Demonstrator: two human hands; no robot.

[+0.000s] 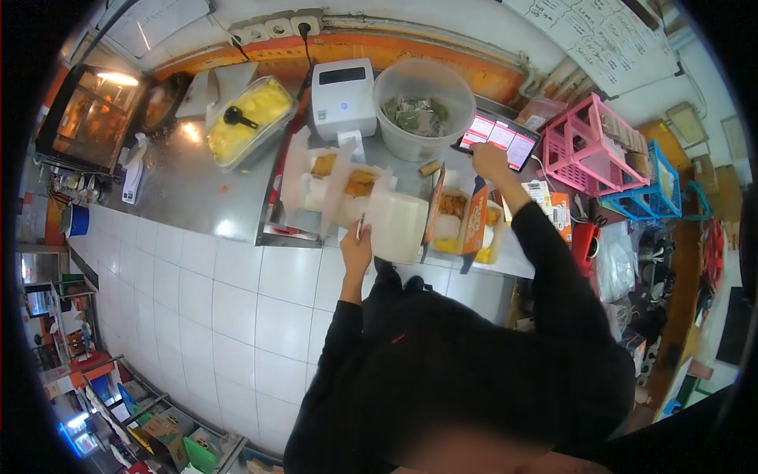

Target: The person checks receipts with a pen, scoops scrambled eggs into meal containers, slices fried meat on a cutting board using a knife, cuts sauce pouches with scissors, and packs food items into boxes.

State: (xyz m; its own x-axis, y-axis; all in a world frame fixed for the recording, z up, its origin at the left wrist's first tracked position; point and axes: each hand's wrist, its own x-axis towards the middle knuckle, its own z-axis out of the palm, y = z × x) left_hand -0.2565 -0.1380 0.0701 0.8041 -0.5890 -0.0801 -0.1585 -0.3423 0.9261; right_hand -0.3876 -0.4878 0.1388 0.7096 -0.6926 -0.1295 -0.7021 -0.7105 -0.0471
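My left hand is closed around a slim, pen-like stick, held upright at the counter's front edge. Just beyond it stand white paper food boxes with their lids up; the nearer box holds fried food and white rice. An open white lid lies right beside this hand. My right hand reaches to a tablet with a red and white screen, a finger at its lower left edge. That hand holds nothing visible. Below my right arm are orange-printed boxes with fried food, rice and something yellow.
Behind the boxes stand a white label printer and a clear tub of small green-filled packets. A tray of yellow food with a black scoop sits to the left. Pink crates are at the right, beside a blue crate.
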